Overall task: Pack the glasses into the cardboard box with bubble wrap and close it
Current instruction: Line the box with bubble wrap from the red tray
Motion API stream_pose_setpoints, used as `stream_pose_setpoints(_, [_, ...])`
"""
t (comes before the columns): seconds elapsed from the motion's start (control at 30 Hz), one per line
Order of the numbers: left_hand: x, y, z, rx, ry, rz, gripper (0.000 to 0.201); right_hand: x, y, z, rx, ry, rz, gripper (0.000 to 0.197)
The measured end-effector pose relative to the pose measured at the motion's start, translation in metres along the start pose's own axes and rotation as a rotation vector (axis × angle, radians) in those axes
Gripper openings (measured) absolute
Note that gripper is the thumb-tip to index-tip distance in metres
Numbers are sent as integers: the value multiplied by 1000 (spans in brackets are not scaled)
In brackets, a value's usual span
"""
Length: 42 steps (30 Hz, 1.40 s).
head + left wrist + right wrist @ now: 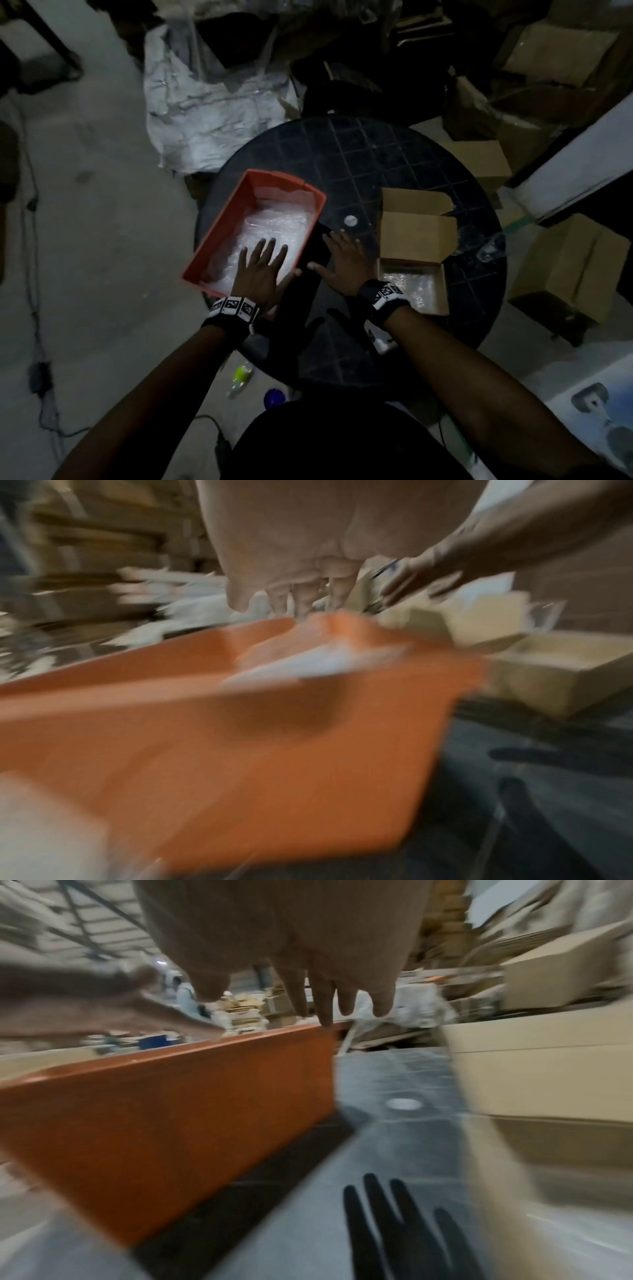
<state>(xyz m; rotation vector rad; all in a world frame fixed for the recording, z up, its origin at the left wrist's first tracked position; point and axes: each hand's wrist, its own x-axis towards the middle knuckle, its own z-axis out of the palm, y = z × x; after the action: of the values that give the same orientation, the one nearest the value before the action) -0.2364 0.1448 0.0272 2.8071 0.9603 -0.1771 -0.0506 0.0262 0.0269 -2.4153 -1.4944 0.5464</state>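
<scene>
Both spread hands [262, 270] [342, 263] flank orange bin's [219, 226] right rim.

The round black grid-patterned table [359, 154] carries an orange tray [219, 236], an open cardboard box [416, 236] and a small white disc [350, 220].

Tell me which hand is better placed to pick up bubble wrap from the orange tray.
Left. The left hand is spread right over the bubble wrap in the orange tray; the right hand is over the table, outside the tray.
</scene>
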Motion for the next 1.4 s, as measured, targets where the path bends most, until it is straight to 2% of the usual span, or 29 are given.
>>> stream_pose_setpoints(0.13, [-15,-51,12,-20,-42,-116,85,18,-49,24,-82,-34,-52,87])
stream_pose_setpoints(0.27, [-19,-72,24,-47,-86,-145,87,31,-87,28,-248,-10,-118,80])
stream_pose_setpoints(0.33, [-19,-73,28,-64,-92,-145,86,41,-103,31,-309,-86,-147,80])
stream_pose_setpoints(0.4, [-17,-71,30,-73,-108,-158,81,51,-113,35,-377,-210,-93,83])
stream_pose_setpoints(0.43, [-16,-71,30,-78,-131,-165,78,56,-116,37,-428,-264,-54,79])
stream_pose_setpoints(0.47, [-16,-70,30,-86,-164,-171,77,59,-118,39,-481,-307,-20,66])
stream_pose_setpoints(0.53, [-15,-69,29,-78,-216,-164,77,63,-123,39,-545,-346,24,30])
stream_pose_setpoints(0.57, [-14,-69,29,-66,-222,-153,77,64,-126,39,-554,-351,37,18])
stream_pose_setpoints(0.73, [-12,-75,26,-96,-196,-163,79,68,-122,36,-533,-292,-19,11])
stream_pose_setpoints(0.8, [-10,-77,27,-129,-191,-168,84,66,-109,33,-509,-244,-92,20])
stream_pose_setpoints(0.9, [-7,-80,30,-187,-202,-179,90,61,-87,25,-355,-213,-110,35])
stream_pose_setpoints(1.0, [2,-88,33,-280,-241,-166,91,51,-67,14,-92,-19,-137,46])
stream_pose_setpoints(1.07, [5,-94,37,-348,-209,-138,84,46,-57,10,130,147,-138,39])
stream_pose_setpoints(1.13, [5,-93,35,-445,-111,-118,73,41,-51,4,285,254,-94,30])
stream_pose_setpoints(1.23, [7,-85,20,-547,124,-118,67,30,-47,-7,453,265,-82,16])
stream_pose_setpoints(1.3, [14,-79,5,-584,234,-51,49,23,-40,-11,547,217,-53,10])
stream_pose_setpoints(1.37, [23,-75,-7,-703,229,-22,22,17,-34,-17,655,205,5,11])
stream_pose_setpoints(1.4, [27,-72,-15,-783,197,-53,18,14,-29,-21,710,229,34,13])
